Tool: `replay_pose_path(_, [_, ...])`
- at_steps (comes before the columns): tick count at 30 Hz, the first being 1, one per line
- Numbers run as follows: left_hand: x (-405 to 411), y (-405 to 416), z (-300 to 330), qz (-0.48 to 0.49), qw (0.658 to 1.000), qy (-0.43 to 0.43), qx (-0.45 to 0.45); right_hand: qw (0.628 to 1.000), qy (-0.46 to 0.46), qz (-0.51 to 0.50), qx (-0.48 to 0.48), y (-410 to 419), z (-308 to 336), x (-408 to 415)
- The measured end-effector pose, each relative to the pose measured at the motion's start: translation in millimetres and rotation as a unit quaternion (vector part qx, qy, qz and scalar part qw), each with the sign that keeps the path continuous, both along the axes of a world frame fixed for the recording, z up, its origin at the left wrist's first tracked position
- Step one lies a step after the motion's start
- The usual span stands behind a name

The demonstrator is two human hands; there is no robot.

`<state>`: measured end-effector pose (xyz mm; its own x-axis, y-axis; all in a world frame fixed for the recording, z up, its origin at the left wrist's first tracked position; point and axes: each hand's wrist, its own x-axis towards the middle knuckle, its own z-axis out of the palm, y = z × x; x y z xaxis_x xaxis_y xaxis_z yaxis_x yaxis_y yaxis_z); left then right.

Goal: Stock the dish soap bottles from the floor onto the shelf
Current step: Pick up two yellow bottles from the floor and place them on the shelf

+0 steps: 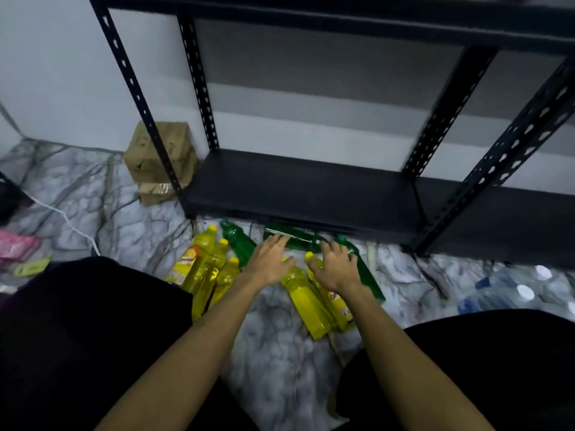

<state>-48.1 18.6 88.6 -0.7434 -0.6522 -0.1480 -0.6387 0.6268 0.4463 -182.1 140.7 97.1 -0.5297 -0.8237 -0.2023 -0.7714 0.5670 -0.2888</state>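
Several yellow dish soap bottles lie on the marble floor: a group at the left [202, 269] and two in the middle [306, 303]. Three green bottles lie near the shelf's front edge: one at the left [239, 242], one in the middle [295, 239], and one at the right [368, 276]. My left hand [269, 262] reaches forward with fingers spread, its fingertips at the middle green bottle. My right hand [337, 267] hovers with relaxed fingers over the caps of the two middle yellow bottles. The black metal shelf's lowest board [305, 188] holds nothing.
A brown cardboard box [158, 157] stands left of the shelf post. A white cable [71, 225] runs across the floor, with pink packets [17, 247] at far left. Clear water bottles [516, 290] lie at the right. My dark-clothed knees frame both sides.
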Motion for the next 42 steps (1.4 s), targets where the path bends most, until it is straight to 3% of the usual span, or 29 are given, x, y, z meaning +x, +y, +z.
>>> replay_pose_path(7, [5, 14, -88, 0.001, 0.995, -0.052, 0.085, 0.995, -0.036, -0.014, 0.095, 11, -88, -1])
replay_pose_path(13, [-27, 25, -133, 0.014, 0.992, -0.074, 0.104, 0.986, -0.051, -0.055, 0.145, 12, -136, -23])
replay_pose_path(19, [-68, 46, -165, 0.038, 0.987, -0.118, 0.102, 0.984, -0.063, -0.093, 0.137, 15, -176, -43])
replay_pose_path(24, [-58, 63, -186, 0.033, 0.994, -0.083, 0.059, 0.985, -0.063, -0.108, 0.119, 16, -182, -48])
replay_pose_path(29, [-26, 44, -185, 0.019, 0.989, -0.087, 0.117, 0.982, -0.109, -0.124, 0.096, 11, -180, -45])
replay_pose_path(33, [-21, 46, -176, 0.115, 0.971, -0.045, 0.204, 0.967, -0.186, -0.155, 0.083, 14, -181, -33])
replay_pose_path(37, [-31, 62, -171, 0.263, 0.937, 0.019, 0.228, 0.946, -0.268, -0.164, 0.075, 22, -198, -26])
replay_pose_path(42, [-3, 48, -180, 0.322, 0.9, 0.017, 0.293, 0.934, -0.308, -0.178, 0.045, 32, -217, -6])
